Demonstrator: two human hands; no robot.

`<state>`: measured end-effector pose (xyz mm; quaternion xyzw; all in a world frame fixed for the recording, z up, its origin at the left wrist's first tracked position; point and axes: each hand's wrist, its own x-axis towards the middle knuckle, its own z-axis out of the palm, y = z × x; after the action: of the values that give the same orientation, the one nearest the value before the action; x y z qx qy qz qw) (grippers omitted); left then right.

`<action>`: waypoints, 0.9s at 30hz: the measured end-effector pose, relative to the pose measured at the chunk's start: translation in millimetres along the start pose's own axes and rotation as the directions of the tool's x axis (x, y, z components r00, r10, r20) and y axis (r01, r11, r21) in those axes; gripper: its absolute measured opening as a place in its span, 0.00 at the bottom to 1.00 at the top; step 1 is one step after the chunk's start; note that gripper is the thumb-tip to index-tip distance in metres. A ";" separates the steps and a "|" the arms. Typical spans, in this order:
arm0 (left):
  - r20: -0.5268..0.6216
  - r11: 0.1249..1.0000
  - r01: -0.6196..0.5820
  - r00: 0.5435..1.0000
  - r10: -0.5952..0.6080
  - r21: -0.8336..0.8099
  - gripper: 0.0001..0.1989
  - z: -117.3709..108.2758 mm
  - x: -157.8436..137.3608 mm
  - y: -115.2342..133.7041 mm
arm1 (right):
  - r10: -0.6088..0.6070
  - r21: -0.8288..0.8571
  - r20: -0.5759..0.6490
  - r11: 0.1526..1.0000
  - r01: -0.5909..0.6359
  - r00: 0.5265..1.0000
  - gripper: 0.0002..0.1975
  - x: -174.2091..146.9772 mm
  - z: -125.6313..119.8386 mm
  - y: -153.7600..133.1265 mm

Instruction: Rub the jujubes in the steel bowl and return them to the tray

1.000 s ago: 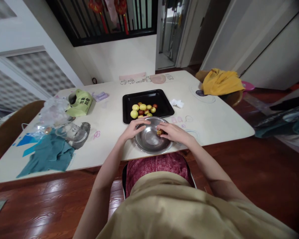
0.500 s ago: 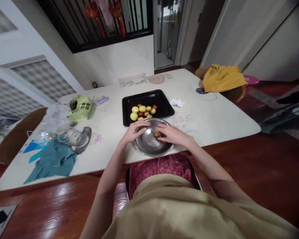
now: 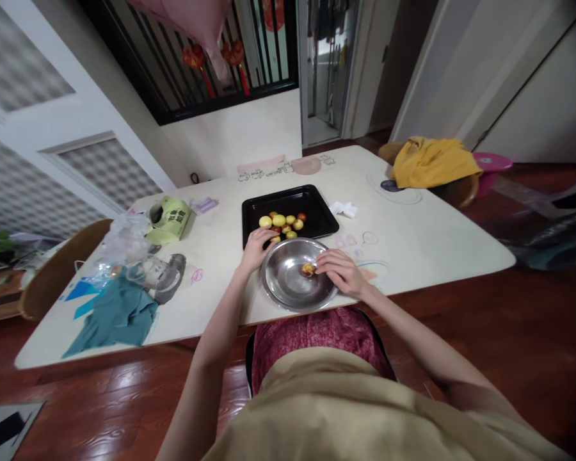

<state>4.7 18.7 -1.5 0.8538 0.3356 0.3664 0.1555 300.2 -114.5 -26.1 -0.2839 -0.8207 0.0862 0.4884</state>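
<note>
A steel bowl (image 3: 288, 298) stands at the table's near edge. Inside its right half is a brown-and-yellow jujube (image 3: 308, 269), held at the fingertips of my right hand (image 3: 342, 271), which reaches over the rim. My left hand (image 3: 258, 250) lies at the near left of the black tray (image 3: 317, 208), just beyond the bowl. Its fingers curl down over the fruit there and hide what is under them. Several more jujubes (image 3: 279, 220), yellow-green to reddish brown, lie in the tray's near half.
To the left are a green paper box (image 3: 175, 221), clear plastic bags (image 3: 125, 237) and a teal cloth (image 3: 115, 314). A crumpled white tissue (image 3: 344, 209) lies right of the tray. A yellow cloth (image 3: 432, 163) hangs over a chair at the right.
My left hand has gone from over the bowl to the tray's near left, covering a yellow-green jujube. My right hand has shifted slightly right, the brown jujube still at its fingertips. The view has tilted up.
</note>
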 end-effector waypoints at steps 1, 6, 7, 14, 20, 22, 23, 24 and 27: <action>0.030 1.000 -0.013 0.999 0.012 0.019 0.18 0.9 0.2 -1.3 | -0.002 -0.007 0.007 1.000 0.002 1.000 0.19 -0.4 1.3 1.1; 0.108 0.989 -0.036 0.994 0.020 0.145 0.18 2.4 -3.3 0.3 | 0.019 -0.019 0.038 1.000 -0.018 0.999 0.23 0.0 2.3 1.7; 0.115 0.983 -0.031 0.993 0.011 0.179 0.17 2.9 -3.7 1.2 | 0.025 -0.018 0.042 1.000 -0.024 0.999 0.24 0.0 2.3 1.8; 0.112 0.963 0.013 0.993 -0.044 0.268 0.13 6.4 -6.0 9.1 | 0.032 -0.013 0.029 0.999 -0.032 0.999 0.24 0.2 2.7 1.1; 0.086 0.919 0.024 0.994 -0.063 0.393 0.16 -4.6 -17.4 17.3 | 0.049 -0.032 0.039 0.998 -0.048 0.998 0.25 2.6 0.7 -2.1; 0.063 0.914 0.043 0.995 -0.074 0.403 0.18 -6.8 -19.6 17.9 | 0.044 -0.038 0.037 0.998 -0.042 0.998 0.25 3.5 0.5 -2.9; 0.055 0.912 0.052 0.995 -0.081 0.408 0.18 -7.1 -19.9 17.8 | 0.036 -0.038 0.031 0.999 -0.035 0.999 0.25 3.8 0.5 -3.2; 0.050 0.906 0.063 0.994 -0.092 0.418 0.19 -7.1 -19.8 17.6 | 0.027 -0.036 0.023 0.999 -0.026 0.999 0.24 4.1 0.6 -3.4; 0.065 0.879 0.094 0.988 -0.140 0.467 0.20 -6.1 -17.5 18.1 | 0.004 -0.032 0.008 0.999 -0.004 1.000 0.24 4.8 1.2 -3.6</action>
<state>-0.3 -6.4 2.8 0.8611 0.4561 0.2240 -0.0141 296.1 -114.7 -21.6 -0.2930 -0.8234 0.0750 0.4802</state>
